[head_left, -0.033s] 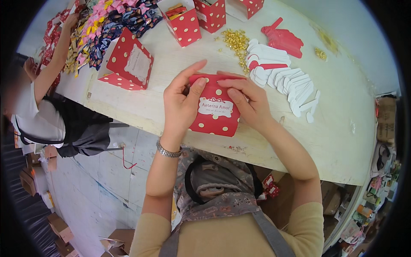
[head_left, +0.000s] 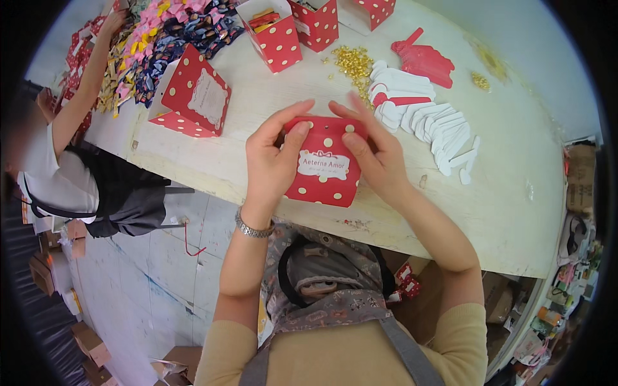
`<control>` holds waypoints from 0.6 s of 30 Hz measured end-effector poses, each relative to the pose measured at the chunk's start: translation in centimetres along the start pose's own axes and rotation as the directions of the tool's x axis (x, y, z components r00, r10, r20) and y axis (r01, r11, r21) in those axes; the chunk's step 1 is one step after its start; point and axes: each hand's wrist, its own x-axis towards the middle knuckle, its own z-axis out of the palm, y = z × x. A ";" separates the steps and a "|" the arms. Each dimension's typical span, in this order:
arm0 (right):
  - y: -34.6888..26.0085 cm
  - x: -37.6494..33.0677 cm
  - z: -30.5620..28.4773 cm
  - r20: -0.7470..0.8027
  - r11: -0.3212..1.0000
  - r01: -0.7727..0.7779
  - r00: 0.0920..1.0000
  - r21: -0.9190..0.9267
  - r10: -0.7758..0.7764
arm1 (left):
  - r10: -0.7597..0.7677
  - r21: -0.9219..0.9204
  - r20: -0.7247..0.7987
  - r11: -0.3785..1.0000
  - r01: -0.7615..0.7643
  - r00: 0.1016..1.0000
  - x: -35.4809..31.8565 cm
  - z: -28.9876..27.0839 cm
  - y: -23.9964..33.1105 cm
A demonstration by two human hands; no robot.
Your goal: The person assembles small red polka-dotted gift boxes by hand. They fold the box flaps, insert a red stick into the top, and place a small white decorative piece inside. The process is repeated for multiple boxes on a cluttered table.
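Observation:
A small red gift box with white dots and a white label (head_left: 325, 170) is held above the near edge of the white table (head_left: 508, 199). My left hand (head_left: 273, 161) grips its left side, thumb on the front. On the right side is my right hand (head_left: 380, 154), with its fingers over the top flap. The box top sits under my fingertips and I cannot see whether it is closed. A metal watch band is on my left wrist.
Behind the box lie gold beads (head_left: 354, 62), a fan of white card strips (head_left: 428, 122) and red strips (head_left: 425, 61). A dotted box lies tipped over (head_left: 193, 100); open dotted boxes (head_left: 277, 35) stand at the back. A co-worker (head_left: 77, 174) at left reaches into wrapped sweets (head_left: 161, 38).

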 end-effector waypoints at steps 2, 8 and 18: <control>-0.6 0.0 0.4 -0.035 0.978 -0.196 0.979 0.065 0.198 | 0.063 0.005 0.004 0.998 -0.063 0.998 -0.3 -0.1 -0.3; -0.2 0.4 -1.9 0.099 0.915 -0.094 0.985 -0.392 0.144 | -0.118 -0.237 0.019 0.964 0.119 0.993 0.1 0.4 0.6; -0.6 -0.2 -1.9 0.239 0.906 0.025 0.967 -0.423 0.085 | -0.071 -0.090 -0.134 0.994 0.059 0.988 -0.9 -0.1 -0.1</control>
